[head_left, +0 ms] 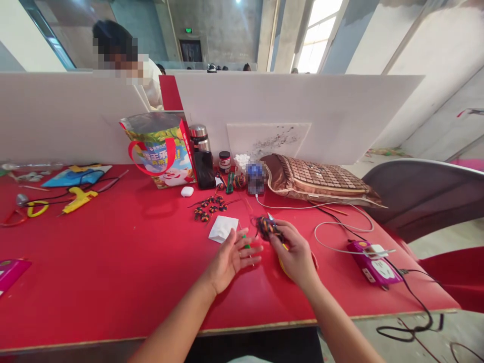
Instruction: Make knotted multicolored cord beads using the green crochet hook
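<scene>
My right hand is closed around a bundle of black, orange and yellow knotted cord, raised above the red table. Loose strands stick out from the bundle's left side. To its left is my left hand, palm turned inward, fingers spread and holding nothing. A folded white paper lies just beyond the left fingertips. Something green shows between those fingers; its kind is hidden. Beneath my right hand a yellow and red curved item is mostly covered. Several similar knotted cord pieces rest farther back.
A shopping bag, phone, steel flask and brown cushion stand or lie along the white partition. A yellow glue gun is at left, a purple power strip with cables at right. Another person is behind the partition.
</scene>
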The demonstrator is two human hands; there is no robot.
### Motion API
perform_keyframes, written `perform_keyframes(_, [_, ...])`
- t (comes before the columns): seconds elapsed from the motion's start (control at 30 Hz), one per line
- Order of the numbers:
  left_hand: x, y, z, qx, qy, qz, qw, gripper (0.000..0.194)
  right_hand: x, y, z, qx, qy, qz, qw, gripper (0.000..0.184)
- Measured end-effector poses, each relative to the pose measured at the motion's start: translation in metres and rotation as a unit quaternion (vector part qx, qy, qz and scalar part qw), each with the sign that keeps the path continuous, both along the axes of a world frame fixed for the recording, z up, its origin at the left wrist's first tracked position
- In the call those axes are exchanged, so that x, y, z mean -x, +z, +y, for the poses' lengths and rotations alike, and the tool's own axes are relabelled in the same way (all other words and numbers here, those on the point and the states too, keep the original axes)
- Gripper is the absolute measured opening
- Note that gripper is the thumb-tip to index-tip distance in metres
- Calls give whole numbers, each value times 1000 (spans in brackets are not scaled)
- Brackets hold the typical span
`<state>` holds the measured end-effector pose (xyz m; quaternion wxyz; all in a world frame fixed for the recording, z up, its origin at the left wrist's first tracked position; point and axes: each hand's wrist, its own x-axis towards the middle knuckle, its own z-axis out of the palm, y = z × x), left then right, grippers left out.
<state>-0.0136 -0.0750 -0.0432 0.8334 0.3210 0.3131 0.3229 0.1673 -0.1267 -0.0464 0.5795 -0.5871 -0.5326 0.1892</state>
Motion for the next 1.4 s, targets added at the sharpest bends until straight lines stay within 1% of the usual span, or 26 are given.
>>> perform_keyframes(0.07, [-6,7,0,92,-5,-57,994,47,15,10,-10,-17,68,-112,991,20])
perform_keyframes(0.13, [-7,10,-1,135,37,-51,989,31,24,18,-19,-38,147,-180,972,25])
perform_keyframes(0.17, [-5,10,-3,146,60,-39,987,26,26,21,-22,-47,158,-185,969,26])
perform_keyframes(0.23, [3,9,-7,145,71,-25,987,29,23,23,-24,-40,119,-147,981,22])
perform_keyframes(0.27, [8,9,-10,136,56,-29,989,35,20,22,-23,-22,81,-110,990,21])
perform_keyframes(0.33, [18,11,-18,111,7,-43,993,49,15,20,-18,40,29,-18,999,29])
perform_keyframes(0.37, [21,13,-22,102,-17,-47,994,52,14,19,-15,78,29,35,996,35])
perform_keyframes(0.4, [23,17,-25,94,-39,-49,994,52,15,19,-12,120,52,94,987,42])
perform_keyframes(0.43, [24,20,-29,83,-57,-48,994,49,19,20,-8,166,91,157,969,49])
perform_keyframes(0.47, [24,25,-32,70,-76,-42,994,42,24,22,-5,210,140,225,941,55])
perform_keyframes(0.53, [21,33,-36,35,-119,-3,992,22,37,27,1,277,238,363,858,62])
perform_keyframes(0.57, [20,36,-38,18,-137,23,990,15,43,29,4,290,276,424,812,62])
perform_keyframes(0.6, [20,38,-39,7,-147,48,988,16,47,31,8,289,300,478,773,60])
perform_keyframes(0.63, [21,39,-39,-1,-145,71,987,21,50,32,12,277,311,521,745,56])
perform_keyframes(0.67, [24,39,-39,-5,-132,91,987,28,50,32,16,261,313,551,728,50])
perform_keyframes(0.7, [28,39,-39,-5,-112,107,988,34,49,32,21,247,305,570,722,45])
perform_keyframes(0.77, [39,38,-39,3,-65,122,990,44,41,31,32,228,280,582,729,37])
perform_keyframes(0.83, [54,36,-37,15,-13,125,992,54,29,31,42,214,260,579,743,34])
perform_keyframes(0.97, [79,33,-35,28,77,142,987,69,8,39,58,207,209,581,759,23])
perform_keyframes(1.03, [87,32,-33,35,125,144,981,65,0,45,64,201,171,587,765,13])
perform_keyframes(1.1, [94,31,-29,31,203,142,968,54,-9,49,68,199,132,588,773,4])
perform_keyframes(1.17, [103,30,-23,15,303,143,942,39,-21,51,71,201,97,581,783,9])
perform_keyframes(1.27, [125,27,-13,14,420,128,898,18,-42,48,75,202,56,570,794,17])
perform_keyframes(1.3, [133,26,-10,18,433,101,895,15,-49,46,76,201,43,565,799,17])
perform_keyframes(1.33, [142,25,-8,30,422,61,904,12,-55,44,77,200,31,558,804,16])
perform_keyframes(1.4, [157,26,-7,71,333,-40,939,12,-67,39,78,197,15,539,819,13])
